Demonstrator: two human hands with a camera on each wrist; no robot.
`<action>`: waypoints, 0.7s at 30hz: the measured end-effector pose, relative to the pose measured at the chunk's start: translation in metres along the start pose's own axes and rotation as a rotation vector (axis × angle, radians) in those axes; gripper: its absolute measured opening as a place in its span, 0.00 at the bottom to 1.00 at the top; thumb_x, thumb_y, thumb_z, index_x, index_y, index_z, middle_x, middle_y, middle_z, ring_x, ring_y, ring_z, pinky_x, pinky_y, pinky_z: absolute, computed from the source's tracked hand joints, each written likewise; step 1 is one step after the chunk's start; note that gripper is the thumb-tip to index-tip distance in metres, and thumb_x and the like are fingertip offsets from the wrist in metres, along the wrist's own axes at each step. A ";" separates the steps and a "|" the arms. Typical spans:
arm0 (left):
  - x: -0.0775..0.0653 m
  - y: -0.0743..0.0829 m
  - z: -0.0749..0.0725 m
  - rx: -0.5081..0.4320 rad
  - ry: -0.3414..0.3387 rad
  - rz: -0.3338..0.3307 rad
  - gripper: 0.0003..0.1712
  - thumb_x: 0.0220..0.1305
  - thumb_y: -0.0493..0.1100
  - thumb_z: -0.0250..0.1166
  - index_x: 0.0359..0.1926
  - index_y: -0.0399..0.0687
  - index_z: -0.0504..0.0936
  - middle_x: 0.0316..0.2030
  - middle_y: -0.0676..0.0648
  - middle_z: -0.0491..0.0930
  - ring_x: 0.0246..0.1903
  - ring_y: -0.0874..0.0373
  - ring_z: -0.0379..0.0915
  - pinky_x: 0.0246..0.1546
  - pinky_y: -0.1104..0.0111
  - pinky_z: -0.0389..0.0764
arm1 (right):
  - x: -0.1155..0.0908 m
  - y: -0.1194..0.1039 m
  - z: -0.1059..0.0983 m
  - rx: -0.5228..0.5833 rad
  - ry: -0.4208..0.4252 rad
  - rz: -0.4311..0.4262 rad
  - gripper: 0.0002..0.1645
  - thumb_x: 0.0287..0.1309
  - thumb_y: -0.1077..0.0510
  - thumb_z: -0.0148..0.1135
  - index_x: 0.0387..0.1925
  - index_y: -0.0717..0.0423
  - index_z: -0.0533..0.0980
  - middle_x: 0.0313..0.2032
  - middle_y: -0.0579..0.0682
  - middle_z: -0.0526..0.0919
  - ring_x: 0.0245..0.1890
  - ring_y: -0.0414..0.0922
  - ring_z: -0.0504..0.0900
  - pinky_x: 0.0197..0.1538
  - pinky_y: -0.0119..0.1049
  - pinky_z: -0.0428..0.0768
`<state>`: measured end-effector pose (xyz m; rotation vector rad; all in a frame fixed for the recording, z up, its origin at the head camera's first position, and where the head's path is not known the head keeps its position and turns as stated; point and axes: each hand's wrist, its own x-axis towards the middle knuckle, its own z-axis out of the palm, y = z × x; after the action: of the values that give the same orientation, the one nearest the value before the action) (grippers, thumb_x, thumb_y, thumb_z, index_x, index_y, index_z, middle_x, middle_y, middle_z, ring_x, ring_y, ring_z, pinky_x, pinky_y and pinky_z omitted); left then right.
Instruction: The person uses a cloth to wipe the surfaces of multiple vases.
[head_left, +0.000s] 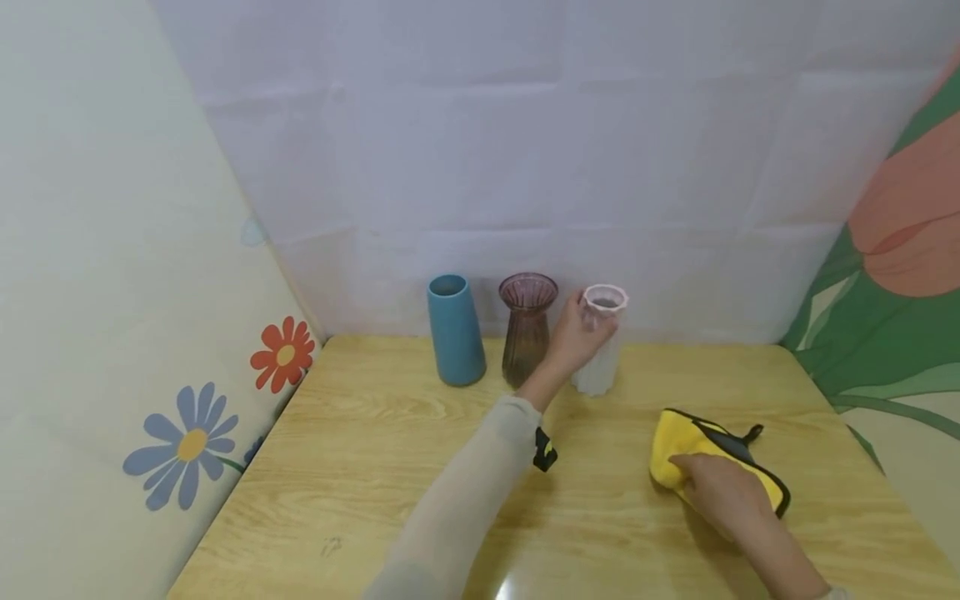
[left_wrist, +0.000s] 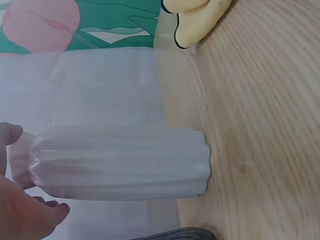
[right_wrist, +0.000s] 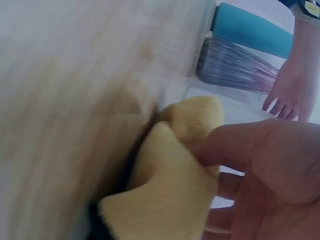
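My left hand (head_left: 576, 337) grips a pale pink-and-white fluted vase (head_left: 597, 371) near its scalloped rim. Thumb and fingers lie on both sides of the vase's neck in the left wrist view, and its body (left_wrist: 125, 162) is upright; whether the base touches the tabletop, I cannot tell. Over on the right, my right hand (head_left: 727, 496) holds a yellow cloth (head_left: 667, 442) with black edging and a grey side. The right wrist view has the thumb pressed into the bunched cloth (right_wrist: 165, 185), low over the table.
A purple ribbed glass vase (head_left: 527, 333) stands just left of the left hand, partly hidden by it. Left of that is a blue tapered vase (head_left: 457, 337). Behind the wooden table (head_left: 360, 467) hangs a white sheet (head_left: 480, 167); flower-patterned covering (head_left: 191, 446) flanks it.
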<state>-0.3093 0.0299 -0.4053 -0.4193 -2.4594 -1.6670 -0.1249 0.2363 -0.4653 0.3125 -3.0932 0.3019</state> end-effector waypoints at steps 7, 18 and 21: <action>-0.015 0.005 -0.007 0.091 -0.035 0.052 0.49 0.62 0.49 0.71 0.76 0.40 0.57 0.69 0.37 0.69 0.66 0.44 0.70 0.64 0.52 0.74 | 0.007 -0.008 -0.013 -0.003 -0.154 0.050 0.20 0.62 0.61 0.62 0.56 0.58 0.81 0.48 0.59 0.86 0.43 0.61 0.85 0.41 0.57 0.83; -0.040 0.005 -0.022 0.251 -0.103 0.130 0.46 0.65 0.52 0.69 0.76 0.39 0.59 0.70 0.38 0.68 0.68 0.44 0.67 0.67 0.52 0.71 | 0.017 -0.033 -0.025 0.014 -0.023 0.051 0.24 0.63 0.54 0.64 0.58 0.60 0.80 0.52 0.62 0.84 0.51 0.66 0.80 0.51 0.63 0.78; -0.049 0.004 -0.028 0.284 -0.128 0.161 0.44 0.66 0.52 0.69 0.75 0.40 0.61 0.69 0.39 0.69 0.67 0.45 0.67 0.66 0.54 0.72 | 0.021 -0.039 -0.025 0.028 0.041 0.025 0.25 0.63 0.53 0.66 0.59 0.60 0.79 0.52 0.63 0.84 0.54 0.67 0.78 0.53 0.64 0.77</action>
<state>-0.2628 -0.0014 -0.4043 -0.6810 -2.6199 -1.2419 -0.1377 0.1999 -0.4324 0.2651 -3.0573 0.3474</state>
